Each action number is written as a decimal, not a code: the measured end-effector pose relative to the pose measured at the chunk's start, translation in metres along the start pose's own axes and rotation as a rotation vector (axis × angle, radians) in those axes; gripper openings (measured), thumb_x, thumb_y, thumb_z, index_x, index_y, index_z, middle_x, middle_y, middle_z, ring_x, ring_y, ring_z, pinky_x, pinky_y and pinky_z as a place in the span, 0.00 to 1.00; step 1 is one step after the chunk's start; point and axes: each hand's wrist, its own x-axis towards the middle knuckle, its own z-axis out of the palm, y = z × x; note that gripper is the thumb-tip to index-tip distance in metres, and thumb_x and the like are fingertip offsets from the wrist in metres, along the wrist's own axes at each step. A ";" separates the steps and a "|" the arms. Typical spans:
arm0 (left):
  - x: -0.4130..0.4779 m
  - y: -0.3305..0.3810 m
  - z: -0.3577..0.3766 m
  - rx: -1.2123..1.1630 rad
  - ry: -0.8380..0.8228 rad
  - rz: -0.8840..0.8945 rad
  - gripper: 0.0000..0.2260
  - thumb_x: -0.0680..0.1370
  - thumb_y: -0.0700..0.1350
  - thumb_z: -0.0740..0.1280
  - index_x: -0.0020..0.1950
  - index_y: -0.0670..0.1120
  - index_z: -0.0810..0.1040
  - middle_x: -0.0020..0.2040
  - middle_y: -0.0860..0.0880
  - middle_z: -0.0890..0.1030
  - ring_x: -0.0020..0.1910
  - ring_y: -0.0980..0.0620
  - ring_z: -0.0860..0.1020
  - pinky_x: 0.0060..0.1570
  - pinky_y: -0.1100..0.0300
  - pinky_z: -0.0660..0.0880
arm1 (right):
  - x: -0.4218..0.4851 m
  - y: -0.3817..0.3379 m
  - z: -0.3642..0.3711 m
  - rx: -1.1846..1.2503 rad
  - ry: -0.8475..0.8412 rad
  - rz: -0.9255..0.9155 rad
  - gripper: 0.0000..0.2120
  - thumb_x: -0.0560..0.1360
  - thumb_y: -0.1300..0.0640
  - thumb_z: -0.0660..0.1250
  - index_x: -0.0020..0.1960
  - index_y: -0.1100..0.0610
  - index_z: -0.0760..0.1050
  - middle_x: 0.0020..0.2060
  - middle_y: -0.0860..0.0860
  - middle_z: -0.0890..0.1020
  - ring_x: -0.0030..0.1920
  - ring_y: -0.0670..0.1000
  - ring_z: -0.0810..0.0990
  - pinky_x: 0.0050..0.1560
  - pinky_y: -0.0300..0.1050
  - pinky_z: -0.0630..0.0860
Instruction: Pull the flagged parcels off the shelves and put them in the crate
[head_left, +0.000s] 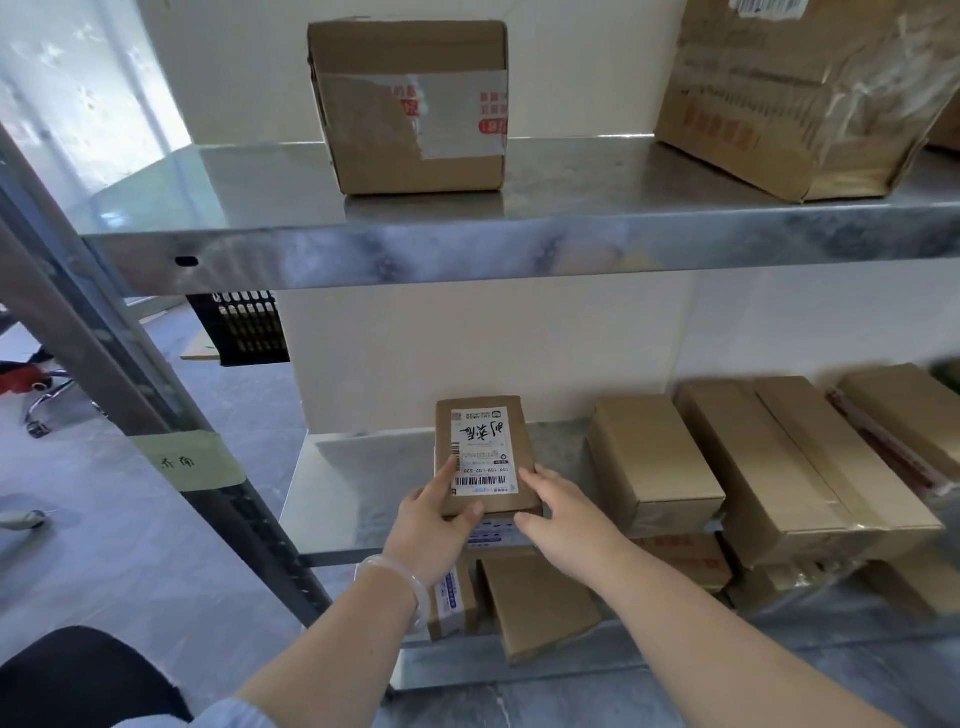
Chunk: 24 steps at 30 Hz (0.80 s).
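Note:
A small brown parcel (488, 431) with a white shipping label and handwritten black characters lies at the front of the middle metal shelf (332, 499). My left hand (431, 525) grips its near left corner, thumb under the front edge and fingers up the left side. My right hand (558, 514) holds the near right corner, fingers curled against the side. A black slotted crate (244, 327) shows behind the shelf post at the left, partly hidden by the upper shelf.
Several plain brown boxes (654, 462) fill the right half of the middle shelf. Two larger taped cartons (410, 104) stand on the upper shelf (519, 249). More small parcels (535, 603) lie on the shelf below. A slanted post with a green tag (189, 462) stands left.

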 end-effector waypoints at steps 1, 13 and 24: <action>0.002 0.000 0.001 -0.001 0.010 -0.007 0.31 0.79 0.52 0.66 0.78 0.61 0.55 0.69 0.49 0.72 0.58 0.55 0.76 0.58 0.61 0.73 | 0.000 0.001 -0.002 -0.015 0.005 -0.005 0.31 0.80 0.51 0.61 0.78 0.47 0.53 0.78 0.44 0.53 0.77 0.46 0.53 0.74 0.46 0.54; 0.008 0.052 0.024 0.569 0.287 0.165 0.31 0.80 0.57 0.59 0.79 0.60 0.46 0.81 0.47 0.45 0.79 0.44 0.43 0.77 0.45 0.42 | -0.020 0.047 -0.077 0.037 0.366 0.015 0.29 0.80 0.49 0.61 0.77 0.42 0.54 0.77 0.43 0.56 0.76 0.45 0.55 0.72 0.43 0.52; 0.036 0.122 0.149 0.284 -0.072 0.100 0.31 0.81 0.56 0.62 0.80 0.51 0.54 0.79 0.48 0.55 0.78 0.48 0.53 0.76 0.56 0.53 | 0.006 0.108 -0.133 0.220 0.198 0.230 0.31 0.79 0.53 0.63 0.78 0.53 0.55 0.75 0.53 0.63 0.74 0.53 0.62 0.68 0.43 0.61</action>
